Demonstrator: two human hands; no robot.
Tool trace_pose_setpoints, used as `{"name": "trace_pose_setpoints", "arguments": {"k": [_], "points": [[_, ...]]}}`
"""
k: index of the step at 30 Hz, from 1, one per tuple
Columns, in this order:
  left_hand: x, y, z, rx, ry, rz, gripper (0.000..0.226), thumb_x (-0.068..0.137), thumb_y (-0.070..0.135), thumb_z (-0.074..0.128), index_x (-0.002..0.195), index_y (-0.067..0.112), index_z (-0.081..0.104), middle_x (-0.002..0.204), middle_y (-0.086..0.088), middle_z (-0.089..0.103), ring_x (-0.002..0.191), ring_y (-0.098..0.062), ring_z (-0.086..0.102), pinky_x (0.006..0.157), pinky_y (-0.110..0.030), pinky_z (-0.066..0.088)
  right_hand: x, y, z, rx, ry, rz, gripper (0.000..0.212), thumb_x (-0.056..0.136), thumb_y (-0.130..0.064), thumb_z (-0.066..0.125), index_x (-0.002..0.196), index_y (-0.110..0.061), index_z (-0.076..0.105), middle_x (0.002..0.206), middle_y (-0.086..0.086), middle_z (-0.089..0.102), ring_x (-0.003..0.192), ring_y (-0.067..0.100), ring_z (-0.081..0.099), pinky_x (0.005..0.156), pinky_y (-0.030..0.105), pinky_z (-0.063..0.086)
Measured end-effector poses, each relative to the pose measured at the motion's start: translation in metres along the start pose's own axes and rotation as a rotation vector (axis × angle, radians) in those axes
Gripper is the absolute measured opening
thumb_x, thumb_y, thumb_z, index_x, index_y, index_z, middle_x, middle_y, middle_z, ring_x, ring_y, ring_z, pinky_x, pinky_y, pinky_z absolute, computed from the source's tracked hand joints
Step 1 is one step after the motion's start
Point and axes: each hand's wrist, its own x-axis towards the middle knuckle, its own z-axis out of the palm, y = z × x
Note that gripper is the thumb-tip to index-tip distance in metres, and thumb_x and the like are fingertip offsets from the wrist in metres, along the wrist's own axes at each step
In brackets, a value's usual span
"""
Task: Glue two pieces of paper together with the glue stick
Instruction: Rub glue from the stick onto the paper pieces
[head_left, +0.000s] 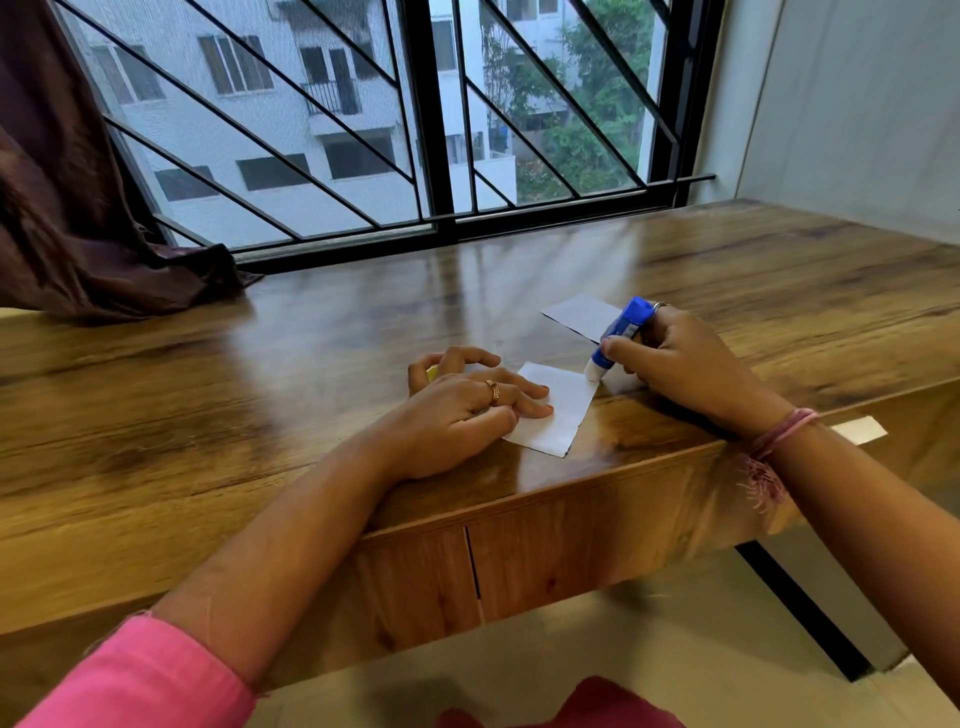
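Note:
A white paper rectangle (561, 410) lies near the front edge of the wooden table (311, 332). My left hand (467, 410) presses flat fingers on its left part, while its thumb and forefinger curl round something small and yellow (431, 372), mostly hidden. My right hand (675, 358) grips a blue glue stick (623, 327), tilted, with its white tip touching the paper's upper right corner. A second white paper (579, 314) lies just behind, partly hidden by the glue stick and my right hand.
A barred window (415, 130) runs along the table's far edge. A dark brown curtain (78, 208) drapes onto the table at the back left. A strip of pale tape (857, 430) sits on the lower ledge at right. The wall (857, 104) bounds the right side.

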Motion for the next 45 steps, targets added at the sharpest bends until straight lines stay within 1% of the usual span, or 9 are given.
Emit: {"name": "trace_pose_setpoints", "arguments": {"k": [7, 12, 16, 27, 32, 36, 38, 42, 45], "points": [[-0.0004, 0.0009, 0.0002, 0.004, 0.005, -0.007, 0.041, 0.085, 0.035, 0.033, 0.111, 0.054, 0.059, 0.122, 0.044, 0.044, 0.125, 0.009, 0.02, 0.097, -0.018, 0.0, -0.0016, -0.001, 0.0005, 0.017, -0.01, 0.006, 0.016, 0.084, -0.022, 0.065, 0.083, -0.005, 0.065, 0.065, 0.013, 0.055, 0.055, 0.012, 0.045, 0.054, 0.023, 0.035], [0.0005, 0.001, 0.0001, 0.003, -0.005, -0.009, 0.04, 0.084, 0.035, 0.033, 0.108, 0.057, 0.056, 0.123, 0.043, 0.044, 0.126, 0.008, 0.02, 0.096, -0.02, 0.002, -0.0012, 0.0012, 0.0005, 0.02, -0.021, 0.006, 0.025, 0.082, -0.024, 0.067, 0.086, 0.0, 0.065, 0.065, 0.009, 0.055, 0.059, 0.017, 0.046, 0.055, 0.025, 0.035], [0.0002, 0.0011, 0.0001, 0.003, -0.005, -0.013, 0.04, 0.085, 0.036, 0.032, 0.109, 0.057, 0.057, 0.127, 0.04, 0.046, 0.126, 0.007, 0.02, 0.096, -0.021, 0.002, -0.0013, 0.002, 0.0006, 0.015, -0.007, -0.007, 0.044, 0.069, -0.039, 0.06, 0.086, 0.002, 0.065, 0.069, 0.02, 0.059, 0.061, 0.018, 0.048, 0.057, 0.028, 0.036], [0.0003, -0.0002, 0.0006, 0.004, -0.007, -0.013, 0.041, 0.085, 0.036, 0.032, 0.111, 0.055, 0.058, 0.123, 0.042, 0.045, 0.124, 0.009, 0.019, 0.095, -0.021, 0.003, -0.0015, 0.0017, 0.0001, -0.017, -0.003, -0.03, 0.047, 0.069, -0.042, 0.058, 0.086, 0.002, 0.063, 0.069, 0.015, 0.057, 0.062, 0.022, 0.049, 0.061, 0.036, 0.04], [0.0009, 0.0, 0.0007, 0.01, -0.009, -0.012, 0.042, 0.084, 0.036, 0.032, 0.111, 0.054, 0.058, 0.123, 0.043, 0.044, 0.124, 0.008, 0.019, 0.095, -0.021, 0.003, -0.004, -0.0009, -0.0011, -0.031, -0.034, -0.067, 0.028, 0.076, -0.034, 0.064, 0.085, -0.007, 0.068, 0.074, 0.02, 0.061, 0.064, 0.028, 0.053, 0.065, 0.039, 0.044], [0.0006, -0.0009, 0.0008, 0.006, -0.008, -0.013, 0.042, 0.084, 0.035, 0.033, 0.111, 0.054, 0.059, 0.122, 0.045, 0.043, 0.124, 0.011, 0.019, 0.095, -0.021, 0.003, -0.0025, -0.0005, -0.0007, -0.034, -0.028, -0.048, 0.043, 0.07, -0.042, 0.057, 0.086, -0.003, 0.066, 0.071, 0.015, 0.061, 0.062, 0.027, 0.052, 0.063, 0.037, 0.043], [0.0009, -0.0011, 0.0009, 0.003, -0.009, -0.01, 0.042, 0.084, 0.035, 0.033, 0.11, 0.055, 0.058, 0.121, 0.046, 0.043, 0.124, 0.013, 0.018, 0.096, -0.021, 0.002, -0.0032, -0.0003, -0.0009, -0.046, -0.036, -0.067, 0.043, 0.071, -0.042, 0.059, 0.086, -0.002, 0.067, 0.078, 0.019, 0.064, 0.068, 0.033, 0.056, 0.067, 0.038, 0.046], [0.0013, -0.0012, 0.001, 0.001, -0.003, -0.011, 0.041, 0.084, 0.035, 0.033, 0.11, 0.056, 0.058, 0.12, 0.045, 0.043, 0.124, 0.009, 0.019, 0.096, -0.022, 0.003, -0.0042, -0.0017, -0.0017, -0.041, -0.031, -0.076, 0.033, 0.081, -0.03, 0.067, 0.088, 0.003, 0.065, 0.074, 0.023, 0.06, 0.063, 0.026, 0.05, 0.06, 0.032, 0.04], [0.0012, -0.001, 0.0014, 0.013, 0.001, -0.006, 0.041, 0.084, 0.035, 0.032, 0.108, 0.057, 0.057, 0.121, 0.045, 0.043, 0.125, 0.009, 0.019, 0.096, -0.022, 0.002, -0.0048, -0.0012, -0.0012, -0.031, -0.063, -0.071, 0.042, 0.071, -0.043, 0.061, 0.086, -0.004, 0.067, 0.076, 0.02, 0.063, 0.064, 0.029, 0.052, 0.063, 0.037, 0.042]]}}
